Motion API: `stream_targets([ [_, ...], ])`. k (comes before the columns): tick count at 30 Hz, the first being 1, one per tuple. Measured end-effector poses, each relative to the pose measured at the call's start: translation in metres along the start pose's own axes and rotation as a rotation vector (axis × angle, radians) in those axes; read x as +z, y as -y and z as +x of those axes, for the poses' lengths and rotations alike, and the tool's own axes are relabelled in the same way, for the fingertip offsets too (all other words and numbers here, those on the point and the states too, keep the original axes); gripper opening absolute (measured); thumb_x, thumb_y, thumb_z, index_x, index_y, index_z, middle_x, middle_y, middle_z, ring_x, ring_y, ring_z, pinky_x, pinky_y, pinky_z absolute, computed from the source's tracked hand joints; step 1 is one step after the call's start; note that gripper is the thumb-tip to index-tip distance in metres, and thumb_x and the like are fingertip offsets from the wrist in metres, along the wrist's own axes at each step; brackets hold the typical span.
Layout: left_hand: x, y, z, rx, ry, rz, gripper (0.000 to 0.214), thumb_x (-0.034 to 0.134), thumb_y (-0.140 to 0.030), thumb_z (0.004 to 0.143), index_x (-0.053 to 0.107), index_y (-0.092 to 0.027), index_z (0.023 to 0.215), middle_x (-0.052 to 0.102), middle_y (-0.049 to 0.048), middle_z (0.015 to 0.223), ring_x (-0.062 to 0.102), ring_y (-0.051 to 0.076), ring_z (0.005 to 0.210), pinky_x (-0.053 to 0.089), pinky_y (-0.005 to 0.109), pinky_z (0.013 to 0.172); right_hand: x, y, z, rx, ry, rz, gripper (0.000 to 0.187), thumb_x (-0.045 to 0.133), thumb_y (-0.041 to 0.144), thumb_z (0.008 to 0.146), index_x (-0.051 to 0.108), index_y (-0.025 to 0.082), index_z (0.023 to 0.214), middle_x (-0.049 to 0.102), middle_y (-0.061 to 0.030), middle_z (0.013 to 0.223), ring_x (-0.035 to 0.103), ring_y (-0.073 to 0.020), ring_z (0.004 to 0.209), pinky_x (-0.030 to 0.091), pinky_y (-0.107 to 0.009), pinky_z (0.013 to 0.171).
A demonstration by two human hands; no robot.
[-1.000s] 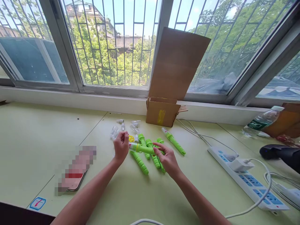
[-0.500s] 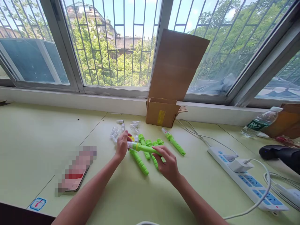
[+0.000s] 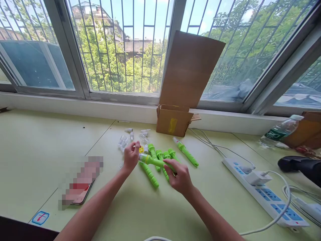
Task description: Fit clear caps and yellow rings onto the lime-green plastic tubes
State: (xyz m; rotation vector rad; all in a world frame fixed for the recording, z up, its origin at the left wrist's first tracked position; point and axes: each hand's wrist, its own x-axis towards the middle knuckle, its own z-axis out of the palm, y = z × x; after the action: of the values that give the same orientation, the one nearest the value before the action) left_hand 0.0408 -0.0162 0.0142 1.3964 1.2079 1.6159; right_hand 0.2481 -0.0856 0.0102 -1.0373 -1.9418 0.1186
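Right hand (image 3: 181, 177) fingers clamped on green stick (image 3: 155, 161); left hand (image 3: 130, 156) fingers pinched at its capped end, above table (image 3: 155, 207).

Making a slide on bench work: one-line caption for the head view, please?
Left hand and right hand hold one green tube above loose green tubes on a pale table.

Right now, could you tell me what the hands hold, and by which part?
One green stick: left hand pinches its head end, right hand grips its ribbed shaft.
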Motion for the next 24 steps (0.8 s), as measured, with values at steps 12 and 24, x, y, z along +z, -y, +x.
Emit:
stream_targets([
  [12, -0.009, 0.001, 0.000, 0.135, -0.068, 0.056, 0.034, 0.051, -0.050, 0.086, 0.055, -0.020, 0.070, 0.045, -0.0057, 0.042, 0.045, 0.010, 0.035, 0.033, 0.022, 0.037, 0.000, 0.013, 0.018, 0.683, 0.208, 0.551, 0.041, 0.054, 0.055, 0.082, 0.048, 0.020, 0.060, 0.035, 0.0046, 0.049, 0.027, -0.0089, 0.042, 0.019, -0.023, 0.038],
  [24, -0.013, -0.001, 0.005, 0.161, -0.018, -0.012, 0.043, 0.043, -0.054, 0.089, 0.060, -0.017, 0.075, 0.056, -0.0002, 0.054, 0.054, 0.013, 0.049, 0.043, 0.023, 0.050, 0.008, -0.001, 0.000, 0.066, 0.052, 0.029, 0.027, 0.050, 0.030, 0.091, 0.064, 0.019, 0.111, 0.067, -0.0091, 0.084, 0.060, -0.0190, 0.069, 0.047, -0.031, 0.062],
])
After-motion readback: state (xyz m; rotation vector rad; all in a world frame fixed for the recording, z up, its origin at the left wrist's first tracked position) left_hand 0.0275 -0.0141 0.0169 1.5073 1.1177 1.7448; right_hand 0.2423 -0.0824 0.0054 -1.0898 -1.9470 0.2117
